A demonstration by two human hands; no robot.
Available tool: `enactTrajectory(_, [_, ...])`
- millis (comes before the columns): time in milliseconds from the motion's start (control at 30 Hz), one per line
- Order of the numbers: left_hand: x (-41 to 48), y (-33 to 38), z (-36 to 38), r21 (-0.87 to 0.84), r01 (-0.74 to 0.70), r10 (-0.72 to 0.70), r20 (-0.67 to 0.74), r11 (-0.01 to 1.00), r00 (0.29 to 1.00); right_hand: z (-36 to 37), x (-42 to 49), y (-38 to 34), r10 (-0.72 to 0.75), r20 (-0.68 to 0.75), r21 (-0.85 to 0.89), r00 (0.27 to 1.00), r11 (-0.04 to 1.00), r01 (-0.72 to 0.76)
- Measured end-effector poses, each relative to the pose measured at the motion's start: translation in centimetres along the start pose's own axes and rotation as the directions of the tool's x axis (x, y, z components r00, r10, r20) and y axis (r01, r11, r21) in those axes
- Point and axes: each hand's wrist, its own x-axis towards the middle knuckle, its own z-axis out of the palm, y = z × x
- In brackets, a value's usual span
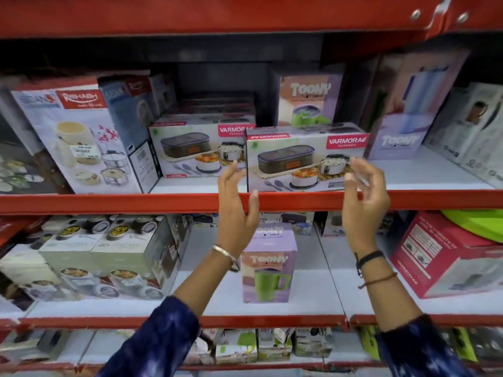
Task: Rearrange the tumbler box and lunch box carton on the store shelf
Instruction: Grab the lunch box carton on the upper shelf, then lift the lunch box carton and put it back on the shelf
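Observation:
A Varmora lunch box carton point(304, 159) stands at the front edge of the upper shelf point(109, 202). My left hand point(236, 205) is open just in front of its lower left corner. At the carton's lower right corner is my right hand point(364, 197), fingers spread, holding nothing. Whether the fingertips touch the carton I cannot tell. A lilac Toony tumbler box point(268, 263) with a green mug picture stands alone on the shelf below, between my forearms. Another Toony tumbler box point(309, 100) stands behind the carton.
A second Varmora carton point(198, 148) sits to the left, further back, with dark cartons stacked behind it. A Rishabh box point(79, 131) is at far left. A taller lilac Toony box point(402, 112) stands on the right. A red carton point(451, 257) lies on the lower shelf.

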Motion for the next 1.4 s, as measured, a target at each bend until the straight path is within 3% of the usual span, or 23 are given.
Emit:
enactTrajectory(67, [2.3, 0.0, 0.4, 0.031, 0.119, -0.12, 0.056, 0.992, 0.991, 0.3, 2.2, 0.3, -0.021, -0.015, -0.106, 1.0, 0.994, 0.019])
enactTrajectory(167, [4.0, -0.6, 0.9, 0.052, 0.27, -0.275, 0.145, 0.962, 0.951, 0.4, 4.3, 1.9, 0.059, -0.015, -0.253, 0.998, 0.966, -0.061])
enactTrajectory(300, [4.7, -1.0, 1.0, 0.074, 0.27, -0.278, 0.139, 0.96, 0.951, 0.2, 6.0, 3.5, 0.266, 0.081, -0.373, 0.961, 0.902, -0.218])
enactTrajectory(467, [4.8, -0.7, -1.1, 0.014, 0.28, -0.28, 0.096, 0.96, 0.955, -0.7, 6.7, 2.3, 0.238, 0.008, -0.215, 0.971, 0.949, -0.23])
enactTrajectory(600, [4.1, 0.8, -3.4, -0.126, 0.166, -0.169, -0.008, 0.978, 0.986, -1.3, 6.3, -0.4, 0.171, -0.01, -0.013, 0.985, 0.985, -0.171])
enactTrajectory(733, [3.2, 1.7, -5.7, -0.176, 0.221, -0.245, -0.132, 0.959, 0.96, -1.6, 4.8, -2.6, 0.133, 0.054, 0.09, 0.99, 0.986, -0.138])
enactTrajectory(833, [2.2, 1.7, -7.3, -0.174, 0.271, -0.296, -0.132, 0.947, 0.946, -2.0, 3.2, -3.0, 0.169, 0.096, 0.09, 0.981, 0.98, -0.177])
enactTrajectory(967, [0.5, 1.3, -9.1, -0.04, 0.286, -0.289, -0.155, 0.957, 0.945, -2.4, 0.6, -3.0, 0.187, 0.122, 0.096, 0.975, 0.975, -0.199])
enactTrajectory(1100, [-1.5, 1.1, -10.2, -0.024, 0.371, -0.371, -0.128, 0.928, 0.92, -2.5, -1.9, -2.6, 0.235, 0.145, 0.053, 0.961, 0.968, -0.244])
enactTrajectory(1400, [-2.7, 1.0, -11.3, -0.001, 0.391, -0.387, -0.144, 0.92, 0.911, -2.7, -3.9, -2.6, 0.257, 0.151, 0.011, 0.954, 0.965, -0.262])
